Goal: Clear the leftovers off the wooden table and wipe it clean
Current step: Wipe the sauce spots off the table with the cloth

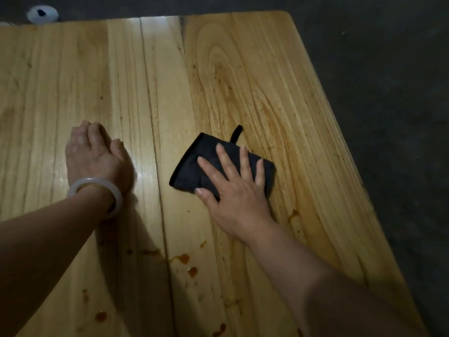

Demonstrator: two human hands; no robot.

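The right hand (239, 188) is spread flat, fingers straight, pressed on a folded black cloth (192, 166) lying mid-table; the left hand (97, 152) is rested, fingers curled under, on the glossy wooden table (267, 81), flecked with orange sauce spots (183, 258)

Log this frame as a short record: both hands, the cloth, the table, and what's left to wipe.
left hand: rests on table, fingers curled, nothing seen in it
bangle: white, on left wrist
right hand: flat on cloth, fingers spread
cloth: black, folded, lying on table
table: wooden planks, glossy
stains: orange spots on the near part, nearer the person than the cloth, not yet wiped
white object: beyond the far edge, unclear what
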